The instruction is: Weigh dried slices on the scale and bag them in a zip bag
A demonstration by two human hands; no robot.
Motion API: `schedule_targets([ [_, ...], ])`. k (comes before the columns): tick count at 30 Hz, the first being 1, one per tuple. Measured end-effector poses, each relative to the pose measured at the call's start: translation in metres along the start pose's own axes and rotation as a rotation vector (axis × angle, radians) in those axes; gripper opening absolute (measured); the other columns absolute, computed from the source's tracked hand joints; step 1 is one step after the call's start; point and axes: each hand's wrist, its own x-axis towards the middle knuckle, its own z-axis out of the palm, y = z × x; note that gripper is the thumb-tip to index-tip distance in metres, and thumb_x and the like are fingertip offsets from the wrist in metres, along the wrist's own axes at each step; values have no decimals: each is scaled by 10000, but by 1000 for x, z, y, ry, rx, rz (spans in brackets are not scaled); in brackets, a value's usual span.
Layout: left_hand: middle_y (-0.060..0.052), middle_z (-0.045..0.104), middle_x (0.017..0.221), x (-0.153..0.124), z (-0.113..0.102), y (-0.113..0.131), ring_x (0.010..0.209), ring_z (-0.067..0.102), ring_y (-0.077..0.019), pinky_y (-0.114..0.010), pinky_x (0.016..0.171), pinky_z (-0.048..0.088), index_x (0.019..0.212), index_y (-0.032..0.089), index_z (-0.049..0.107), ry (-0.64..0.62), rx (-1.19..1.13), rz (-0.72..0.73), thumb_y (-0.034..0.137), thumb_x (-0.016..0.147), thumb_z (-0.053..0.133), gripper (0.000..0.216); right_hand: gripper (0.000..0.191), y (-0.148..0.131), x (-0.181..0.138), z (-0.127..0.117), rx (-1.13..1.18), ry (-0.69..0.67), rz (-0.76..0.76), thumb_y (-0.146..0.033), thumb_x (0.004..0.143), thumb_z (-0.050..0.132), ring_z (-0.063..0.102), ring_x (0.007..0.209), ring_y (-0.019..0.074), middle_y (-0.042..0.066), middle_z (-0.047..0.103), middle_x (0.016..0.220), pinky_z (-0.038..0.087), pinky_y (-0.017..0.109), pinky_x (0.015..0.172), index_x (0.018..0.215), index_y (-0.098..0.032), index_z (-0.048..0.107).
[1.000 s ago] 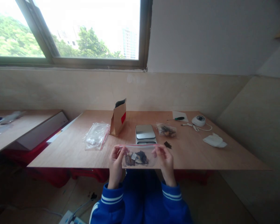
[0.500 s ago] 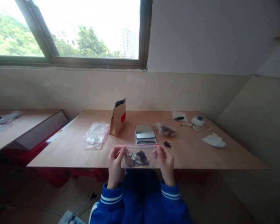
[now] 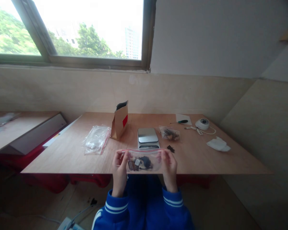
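Note:
A clear zip-lock bag [image 3: 156, 163] with a red top strip hangs between both hands at the table's front edge. Dark and brown dried pieces and a small white packet show inside it. My left hand [image 3: 120, 164] pinches its left top corner, and my right hand [image 3: 168, 163] pinches the right one. Just beyond the bag stands a silver-topped scale [image 3: 147, 135]. To its right lies a second filled bag [image 3: 169, 133], with a dark scrap [image 3: 171, 149] nearer me. A kraft paper pouch [image 3: 119, 123] stands open at the top, left of the scale.
Flat clear bags [image 3: 96, 140] lie at the left of the wooden table [image 3: 62, 156]. At the right are a green-handled screwdriver [image 3: 182, 121] on white paper, a white dome camera [image 3: 202, 124] with its cable, and a crumpled white cloth or tissue [image 3: 218, 144]. Red stools show below.
My hands have come slightly closer together, and the bag's top edge now sags a little instead of being pulled straight. The view has shifted slightly.

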Motion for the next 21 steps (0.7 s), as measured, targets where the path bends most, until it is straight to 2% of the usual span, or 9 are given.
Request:
schedule_targets([
  [5,9,637,765,-2,5,-4,688,595,-118,-217,635,483,904,183,601,-58,-58,-59,423,772,681,285,323,7,0,6,150,-61,95,-477,773,681,531,536,117,-22,577,631,452,221,493,881,-187,586],
  [8,-1,645,751,-3,4,-4,701,604,-131,-230,655,489,845,169,621,-85,-35,-65,412,748,705,274,338,14,0,4,178,-88,149,-473,794,667,504,506,103,-34,561,602,431,214,485,943,-173,622],
  [13,5,635,726,-3,-1,-1,708,597,-130,-224,665,479,800,172,628,-90,19,-17,395,755,703,240,291,15,1,-4,121,-63,129,-461,792,674,539,553,116,-20,584,603,452,221,527,829,-172,661],
  [17,14,614,691,-2,-4,2,667,573,-123,-223,636,468,774,171,622,-108,59,-2,387,768,691,226,233,7,3,-10,39,-47,30,-412,780,693,612,717,165,19,647,720,512,292,704,777,-181,667],
  [19,13,616,687,-1,-5,3,672,571,-126,-227,642,467,776,172,623,-117,81,-2,379,767,694,219,189,2,5,-11,5,-48,-46,-373,783,694,623,830,190,36,660,809,504,335,818,768,-186,668],
  [21,10,625,692,-1,-7,5,690,577,-131,-230,659,468,785,174,628,-120,110,7,371,764,699,211,155,-1,5,-11,-15,-55,-103,-342,792,686,618,884,200,42,657,857,492,351,865,762,-191,669],
])
